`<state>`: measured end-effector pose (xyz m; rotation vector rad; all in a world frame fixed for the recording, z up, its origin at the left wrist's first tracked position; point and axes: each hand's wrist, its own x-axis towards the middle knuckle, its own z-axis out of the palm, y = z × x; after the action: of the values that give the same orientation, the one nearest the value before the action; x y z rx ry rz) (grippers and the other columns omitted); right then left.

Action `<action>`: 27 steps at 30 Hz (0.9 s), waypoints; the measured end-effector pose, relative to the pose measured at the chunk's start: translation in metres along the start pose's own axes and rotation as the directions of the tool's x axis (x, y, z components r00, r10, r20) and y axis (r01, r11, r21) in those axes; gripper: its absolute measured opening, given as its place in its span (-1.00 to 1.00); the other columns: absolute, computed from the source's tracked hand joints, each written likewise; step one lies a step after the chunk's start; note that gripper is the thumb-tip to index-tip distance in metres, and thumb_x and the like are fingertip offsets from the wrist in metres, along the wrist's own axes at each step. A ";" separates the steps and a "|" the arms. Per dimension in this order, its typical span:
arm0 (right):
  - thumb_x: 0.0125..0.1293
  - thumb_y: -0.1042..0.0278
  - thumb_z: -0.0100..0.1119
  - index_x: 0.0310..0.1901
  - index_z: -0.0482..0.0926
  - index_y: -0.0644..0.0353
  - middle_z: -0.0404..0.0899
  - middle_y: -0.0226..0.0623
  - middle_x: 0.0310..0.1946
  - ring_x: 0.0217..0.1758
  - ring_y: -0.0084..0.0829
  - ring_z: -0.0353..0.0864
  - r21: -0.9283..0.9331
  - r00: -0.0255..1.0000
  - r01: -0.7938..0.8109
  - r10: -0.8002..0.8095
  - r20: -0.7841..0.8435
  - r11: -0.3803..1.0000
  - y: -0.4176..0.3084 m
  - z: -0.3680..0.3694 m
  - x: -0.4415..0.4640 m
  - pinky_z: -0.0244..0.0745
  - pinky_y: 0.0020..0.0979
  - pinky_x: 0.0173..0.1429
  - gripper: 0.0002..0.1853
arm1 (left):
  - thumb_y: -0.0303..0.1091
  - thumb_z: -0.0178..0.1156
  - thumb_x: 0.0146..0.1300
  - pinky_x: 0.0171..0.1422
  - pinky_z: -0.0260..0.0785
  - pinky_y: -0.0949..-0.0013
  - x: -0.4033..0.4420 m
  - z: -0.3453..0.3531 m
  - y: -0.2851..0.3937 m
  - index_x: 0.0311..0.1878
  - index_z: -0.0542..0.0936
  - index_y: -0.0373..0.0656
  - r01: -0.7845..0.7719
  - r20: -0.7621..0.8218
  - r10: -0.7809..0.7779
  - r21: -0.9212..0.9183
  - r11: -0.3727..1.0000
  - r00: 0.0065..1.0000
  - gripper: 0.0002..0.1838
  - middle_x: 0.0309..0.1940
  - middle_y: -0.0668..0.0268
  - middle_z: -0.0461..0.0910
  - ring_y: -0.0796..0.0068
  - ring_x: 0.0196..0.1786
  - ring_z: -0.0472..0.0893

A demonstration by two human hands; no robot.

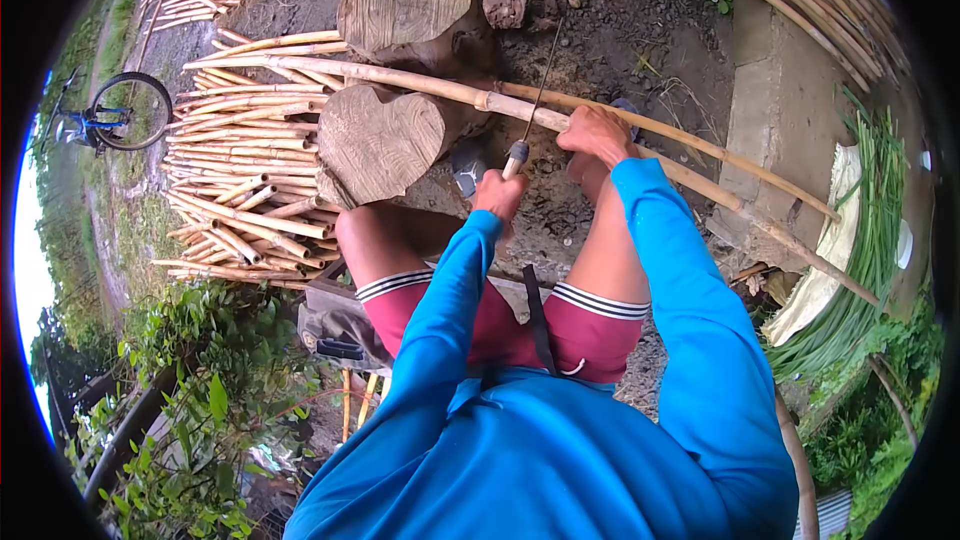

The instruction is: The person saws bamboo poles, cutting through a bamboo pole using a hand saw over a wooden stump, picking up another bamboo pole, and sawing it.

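My left hand [499, 195] is closed round the handle of a long thin knife [542, 87], whose dark blade points up and away, across a long bamboo pole [418, 84]. On the pole, just right of the blade, my right hand [597, 134] has its fingers wrapped round it. The pole slants from the upper left down to the right. Behind it runs a thinner pole [705, 147]. Two cut wood stumps, one nearer [378, 140] and one farther [408, 2], stand left of the knife.
Many cut bamboo pieces [245, 150] lie stacked at the left, near a bicycle wheel [132, 112]. At the right are a concrete ledge [765, 110], a pale sack [838, 205] and long green stalks [880, 210]. More poles [820, 10] lie at the upper right. Leafy plants [200, 390] grow lower left.
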<state>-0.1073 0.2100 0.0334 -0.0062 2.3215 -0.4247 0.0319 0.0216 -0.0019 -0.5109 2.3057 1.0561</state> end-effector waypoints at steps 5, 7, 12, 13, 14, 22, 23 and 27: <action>-0.01 0.16 0.16 -0.14 0.71 0.20 0.64 0.04 -0.01 0.15 -0.01 0.58 -0.011 0.999 -0.038 0.038 -0.024 0.999 0.001 0.002 -0.001 0.44 -0.15 0.27 -0.58 | -0.03 0.21 0.09 -0.05 0.42 0.06 -0.076 -0.012 -0.057 -0.16 0.66 -0.28 0.043 0.055 -0.040 -0.060 0.997 0.998 -0.54 -0.36 -0.12 0.64 -0.05 -0.19 0.66; -0.01 0.16 0.15 -0.14 0.71 0.22 0.64 0.04 -0.03 0.13 0.00 0.59 -0.006 0.999 0.010 -0.010 -0.050 1.000 0.005 0.003 0.001 0.45 -0.14 0.26 -0.58 | -0.05 0.25 0.07 -0.03 0.42 0.07 -0.102 -0.021 -0.058 -0.18 0.65 -0.30 0.097 0.101 -0.099 0.019 0.995 0.990 -0.55 -0.38 -0.12 0.63 -0.05 -0.20 0.66; -0.03 0.18 0.16 -0.15 0.70 0.23 0.64 0.08 -0.05 0.10 0.03 0.61 -0.011 0.999 0.022 -0.023 -0.023 1.000 -0.001 -0.002 -0.002 0.49 -0.11 0.20 -0.58 | -0.02 0.17 0.05 -0.28 0.43 0.06 -0.001 0.003 0.008 -0.31 0.59 -0.42 0.169 -0.009 -0.173 -0.170 0.971 0.985 -0.50 -0.51 -0.05 0.61 0.05 -0.40 0.64; -0.04 0.19 0.16 -0.17 0.71 0.23 0.64 0.09 -0.06 0.09 0.03 0.61 0.010 0.999 0.050 -0.050 -0.015 0.999 0.004 -0.001 -0.002 0.50 -0.11 0.19 -0.59 | -0.03 0.17 0.04 -0.27 0.43 0.07 0.021 0.005 0.026 -0.32 0.59 -0.41 0.174 -0.057 -0.186 -0.173 0.969 0.981 -0.51 -0.51 -0.04 0.61 0.09 -0.40 0.64; -0.07 0.20 0.17 -0.21 0.72 0.23 0.65 0.09 -0.10 0.06 0.05 0.63 0.010 1.000 0.026 -0.026 0.017 1.000 0.006 0.001 0.001 0.50 -0.10 0.18 -0.60 | -0.02 0.18 0.05 -0.24 0.42 0.07 0.018 0.016 0.005 -0.32 0.60 -0.39 -0.065 -0.063 0.059 -0.088 0.994 0.996 -0.52 -0.51 -0.03 0.61 0.10 -0.39 0.64; -0.09 0.18 0.19 -0.18 0.70 0.24 0.66 0.05 -0.13 0.00 0.02 0.65 -0.003 1.000 0.019 -0.019 -0.015 1.000 0.006 0.002 0.002 0.52 -0.13 0.10 -0.57 | -0.04 0.22 0.07 -0.15 0.44 0.12 -0.095 -0.018 -0.037 -0.28 0.63 -0.31 0.165 0.030 -0.162 -0.141 0.976 0.986 -0.57 -0.51 -0.03 0.61 0.11 -0.34 0.66; -0.13 0.18 0.22 -0.21 0.70 0.28 0.67 0.06 -0.20 -0.09 0.03 0.68 -0.001 0.999 0.037 -0.037 -0.031 0.999 0.005 0.000 0.005 0.56 -0.10 -0.01 -0.57 | -0.05 0.20 0.07 -0.13 0.45 0.11 -0.066 -0.003 -0.054 -0.26 0.62 -0.35 0.097 0.059 -0.093 -0.073 0.993 0.994 -0.55 -0.48 -0.06 0.61 0.09 -0.33 0.66; -0.07 0.18 0.18 -0.14 0.70 0.22 0.65 0.01 -0.05 0.07 -0.02 0.63 0.017 0.998 0.012 -0.013 0.060 1.000 0.005 -0.005 0.002 0.51 -0.15 0.17 -0.56 | -0.05 0.16 0.07 -0.32 0.43 0.11 0.024 0.002 0.030 -0.36 0.56 -0.41 0.211 0.033 -0.209 -0.211 0.954 0.977 -0.54 -0.52 0.04 0.61 0.18 -0.43 0.63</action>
<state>-0.1117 0.2160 0.0339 -0.0244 2.2595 -0.4444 -0.0024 0.0394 -0.0005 -0.8138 2.0841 1.2023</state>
